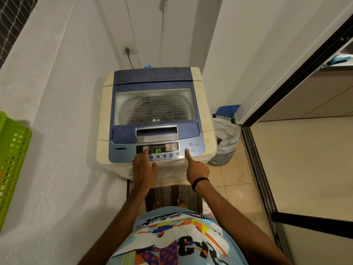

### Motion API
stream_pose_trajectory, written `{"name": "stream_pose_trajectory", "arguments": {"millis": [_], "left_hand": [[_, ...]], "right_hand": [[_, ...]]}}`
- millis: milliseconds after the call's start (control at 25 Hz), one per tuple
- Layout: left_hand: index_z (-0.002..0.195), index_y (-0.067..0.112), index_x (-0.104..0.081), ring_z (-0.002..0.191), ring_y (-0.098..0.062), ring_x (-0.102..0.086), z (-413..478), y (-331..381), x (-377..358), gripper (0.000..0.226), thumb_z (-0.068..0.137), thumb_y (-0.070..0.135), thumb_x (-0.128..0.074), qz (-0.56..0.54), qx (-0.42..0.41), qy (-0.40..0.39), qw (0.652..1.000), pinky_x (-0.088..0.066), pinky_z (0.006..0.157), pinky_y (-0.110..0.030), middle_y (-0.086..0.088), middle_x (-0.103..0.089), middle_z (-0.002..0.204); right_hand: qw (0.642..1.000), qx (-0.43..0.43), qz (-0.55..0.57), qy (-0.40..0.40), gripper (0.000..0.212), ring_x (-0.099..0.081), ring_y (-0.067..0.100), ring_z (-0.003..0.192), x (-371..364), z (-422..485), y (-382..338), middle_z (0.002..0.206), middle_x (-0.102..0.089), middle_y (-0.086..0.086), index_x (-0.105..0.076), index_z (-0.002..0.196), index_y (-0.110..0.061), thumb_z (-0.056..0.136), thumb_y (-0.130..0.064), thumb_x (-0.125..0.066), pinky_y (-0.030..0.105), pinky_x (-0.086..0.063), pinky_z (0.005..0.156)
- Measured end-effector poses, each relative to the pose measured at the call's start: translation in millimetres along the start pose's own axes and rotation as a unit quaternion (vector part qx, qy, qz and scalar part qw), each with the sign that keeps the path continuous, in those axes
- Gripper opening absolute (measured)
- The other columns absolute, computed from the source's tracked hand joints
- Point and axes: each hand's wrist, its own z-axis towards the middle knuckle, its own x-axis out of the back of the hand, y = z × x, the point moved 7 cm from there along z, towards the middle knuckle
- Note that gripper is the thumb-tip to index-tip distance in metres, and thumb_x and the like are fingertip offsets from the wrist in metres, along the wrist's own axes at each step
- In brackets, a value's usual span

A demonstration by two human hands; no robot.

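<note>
Ok, head view: person stands on mat (172,194) facing washer (107,115), both arms out to its front panel
washer: top-loader set in the wall corner, cord runs to socket (129,49) behind it for power
lid (154,104): down flat, dark laundry dimly seen through the window; judged closed because a cycle needs it so
panel (122,152): front edge of washer, nearest the person, so the keys fall under the hands
display (158,150): green 37 lit, machine on, programme looks set
start button (185,149): right end of panel, just below power button (190,145)
right hand (196,170): index finger straight with tip on start button, other fingers curled under, grips nothing; one finger out so only that button gets hit
left hand (144,167): fingers straight and spread, tips resting on panel left of display, thumb near the row of round keys; holds nothing, likely steadying or parked by the settings keys
step: judged as starting the wash, end of setup; cannot tell if the button is pushed in or only touched
risk: fingertip sliding up onto power button would switch the machine off
bag (227,138): laundry bag on floor just beside washer's right side, handy for loading
basket (11,159): green, at left frame edge, well apart from washer
</note>
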Motion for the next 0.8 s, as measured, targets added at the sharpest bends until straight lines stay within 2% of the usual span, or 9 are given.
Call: {"name": "stream_pose_trajectory", "arguments": {"millis": [160, 440, 560, 640, 720, 800], "left_hand": [[0.146, 0.011, -0.039, 0.134, -0.031, -0.039, 4.5, -0.8, 3.8, 0.064, 0.089, 0.021, -0.067, 0.022, -0.003, 0.016, 1.000, -0.038, 0.108, -0.041, -0.017, -0.043, 0.145], [0.144, 0.011, -0.041, 0.132, -0.033, -0.041, 8.9, -7.2, 2.2, 0.065, 0.087, 0.020, -0.069, 0.013, 0.000, 0.019, 1.000, -0.041, 0.106, -0.044, -0.018, -0.045, 0.142], [0.144, 0.012, -0.041, 0.131, -0.032, -0.042, 8.8, -8.7, 2.7, 0.065, 0.086, 0.019, -0.069, 0.008, 0.009, 0.021, 1.000, -0.042, 0.104, -0.042, -0.017, -0.046, 0.141], [0.145, 0.011, -0.040, 0.132, -0.032, -0.041, 5.9, -5.9, 1.8, 0.065, 0.087, 0.018, -0.068, 0.001, 0.006, 0.014, 1.000, -0.043, 0.105, -0.044, -0.017, -0.045, 0.142], [0.145, 0.011, -0.040, 0.131, -0.033, -0.041, 2.1, -0.7, 3.1, 0.065, 0.087, 0.017, -0.068, -0.004, -0.002, 0.017, 1.000, -0.043, 0.105, -0.045, -0.018, -0.045, 0.142], [0.144, 0.011, -0.041, 0.130, -0.032, -0.042, 0.4, 2.5, 7.4, 0.063, 0.087, 0.016, -0.067, -0.004, -0.013, 0.025, 1.000, -0.043, 0.104, -0.042, -0.017, -0.046, 0.140]], "right_hand": [[1.000, -0.001, -0.007, -0.008, 0.092, -0.053, 0.023, 0.067, -0.4, 2.0, -2.2, 0.095, -0.070, 0.011, 0.015, 0.155, -0.034, 0.094, -0.007, -0.049, 0.034, -0.044, 0.061], [1.000, -0.003, -0.013, -0.009, 0.086, -0.056, 0.023, 0.071, 3.7, 5.5, -4.6, 0.097, -0.070, 0.010, 0.009, 0.156, -0.032, 0.096, -0.008, -0.048, 0.035, -0.045, 0.065], [1.000, 0.004, -0.011, -0.010, 0.072, -0.066, 0.026, 0.089, 11.5, 12.2, -12.2, 0.105, -0.069, 0.009, -0.008, 0.157, -0.029, 0.098, -0.010, -0.045, 0.036, -0.046, 0.072], [1.000, -0.004, 0.005, -0.007, 0.062, -0.066, 0.029, 0.099, 18.8, 16.4, -13.9, 0.111, -0.067, 0.010, -0.021, 0.155, -0.026, 0.099, -0.012, -0.043, 0.038, -0.048, 0.078], [1.000, -0.001, 0.004, -0.023, 0.071, -0.066, 0.029, 0.094, 16.6, 11.3, -12.6, 0.110, -0.068, 0.011, -0.009, 0.157, -0.029, 0.098, -0.011, -0.045, 0.039, -0.047, 0.076], [0.999, 0.003, 0.011, -0.034, 0.088, -0.061, 0.026, 0.078, 6.4, 0.6, -5.9, 0.102, -0.069, 0.012, 0.008, 0.156, -0.035, 0.095, -0.008, -0.049, 0.037, -0.046, 0.068]]}}
